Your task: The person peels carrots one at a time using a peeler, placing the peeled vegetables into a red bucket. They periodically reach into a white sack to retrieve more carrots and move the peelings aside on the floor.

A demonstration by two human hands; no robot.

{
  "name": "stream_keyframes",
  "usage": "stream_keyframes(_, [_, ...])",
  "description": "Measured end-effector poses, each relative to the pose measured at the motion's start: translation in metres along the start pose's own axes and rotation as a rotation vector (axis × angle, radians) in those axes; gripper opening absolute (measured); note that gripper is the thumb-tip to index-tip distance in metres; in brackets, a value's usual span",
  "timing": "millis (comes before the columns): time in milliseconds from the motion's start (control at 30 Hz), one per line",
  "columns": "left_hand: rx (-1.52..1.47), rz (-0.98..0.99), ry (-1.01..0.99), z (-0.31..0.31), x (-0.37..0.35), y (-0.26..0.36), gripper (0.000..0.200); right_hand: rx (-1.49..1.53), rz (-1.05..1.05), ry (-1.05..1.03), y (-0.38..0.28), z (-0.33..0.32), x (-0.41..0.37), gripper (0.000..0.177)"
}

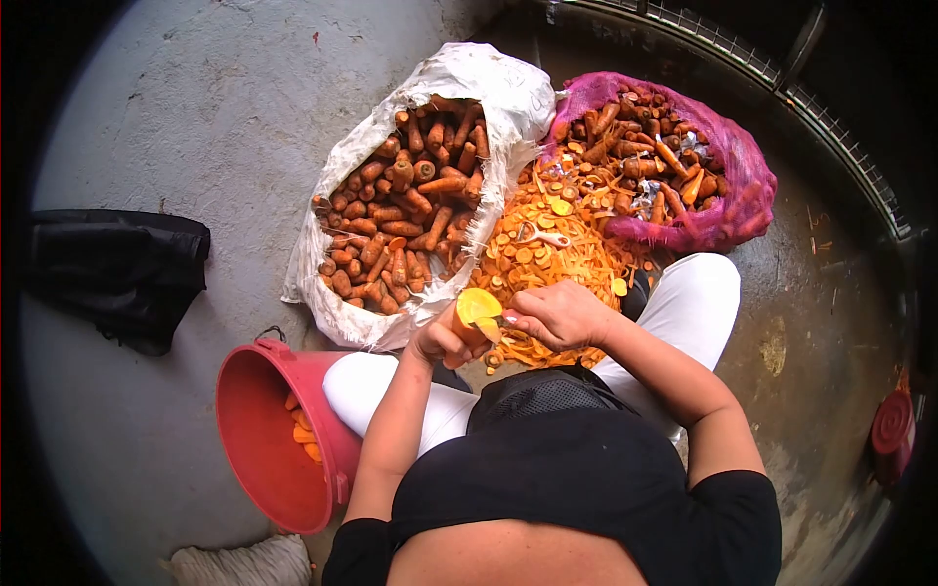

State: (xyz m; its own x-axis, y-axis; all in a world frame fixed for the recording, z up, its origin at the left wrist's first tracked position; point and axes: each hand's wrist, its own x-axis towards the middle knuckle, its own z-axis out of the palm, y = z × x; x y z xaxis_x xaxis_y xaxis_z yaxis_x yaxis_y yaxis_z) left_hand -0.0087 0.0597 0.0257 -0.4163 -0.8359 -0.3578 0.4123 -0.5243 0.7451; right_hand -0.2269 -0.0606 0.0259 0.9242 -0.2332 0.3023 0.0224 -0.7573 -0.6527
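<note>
My left hand [440, 340] is wrapped round a thick carrot [476, 309], its cut yellow-orange end facing up. A slice [488, 330] hangs at the edge of that cut end. Close against the carrot, my right hand [559, 314] is closed on what looks like a small knife, mostly hidden by the fingers. Beyond both hands spreads a heap of orange peelings and cut rounds [576, 278]. A peeler with a pale handle [549, 237] lies on top of the heap.
A white sack [337, 166] of whole carrots stands ahead on the left, beside a pink mesh sack [752, 186] of carrots. At my left a red bucket [337, 420] lies tilted with orange pieces inside. Black cloth [117, 273] lies far left; a red object [891, 425] sits far right.
</note>
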Motion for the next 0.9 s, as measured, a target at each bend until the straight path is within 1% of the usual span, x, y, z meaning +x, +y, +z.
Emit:
stream_keyframes(100, [0.14,-0.046,-0.042,0.009,0.002,0.002,0.058,-0.06,0.02,-0.024,0.006,-0.001,0.0,0.032])
stream_keyframes(200, [-0.045,-0.026,0.001,0.014,0.002,-0.006,0.059,-0.043,0.01,-0.038,0.005,-0.006,0.003,0.031])
stream_keyframes(300, [-0.038,-0.039,0.025,0.011,0.002,-0.013,0.06,-0.041,-0.025,-0.068,0.004,-0.013,0.005,0.032])
stream_keyframes(400, [-0.025,-0.107,-0.093,0.001,0.003,-0.016,0.06,-0.047,-0.012,-0.094,0.008,-0.011,0.006,0.031])
stream_keyframes(500, [-0.131,-0.078,-0.11,-0.001,0.004,-0.02,0.059,-0.057,-0.018,-0.09,0.01,-0.01,0.011,0.033])
stream_keyframes(600, [-0.046,-0.085,-0.053,0.006,0.003,-0.015,0.05,-0.141,0.129,-0.24,0.029,-0.005,0.022,0.035])
stream_keyframes(633, [-0.043,-0.092,-0.147,0.006,0.009,-0.025,0.052,-0.111,0.308,-0.306,0.061,0.009,0.024,0.038])
stream_keyframes(667, [-0.062,-0.047,-0.186,0.009,0.015,-0.028,0.054,-0.126,0.487,-0.296,0.075,0.008,0.021,0.042])
stream_keyframes(700, [-0.157,-0.036,-0.101,0.014,0.015,-0.022,0.054,-0.135,0.395,0.04,0.11,0.03,0.01,0.043])
stream_keyframes(733, [-0.247,-0.02,-0.018,0.018,0.014,-0.014,0.054,-0.091,0.563,0.075,0.12,0.029,0.012,0.045])
stream_keyframes(767, [-0.253,0.057,-0.025,0.013,0.014,-0.016,0.058,-0.041,0.735,0.105,0.122,0.024,0.013,0.047])
stream_keyframes(833, [-0.123,0.027,-0.046,-0.003,0.011,-0.018,0.059,0.452,0.99,0.012,0.129,0.014,0.003,0.05])
stream_keyframes(867, [-0.06,0.012,-0.054,-0.008,0.008,-0.016,0.059,0.583,0.987,0.018,0.129,0.012,0.0,0.051])
stream_keyframes(900, [0.022,0.046,-0.094,-0.014,0.009,-0.013,0.054,0.716,0.987,0.023,0.129,0.009,-0.004,0.053])
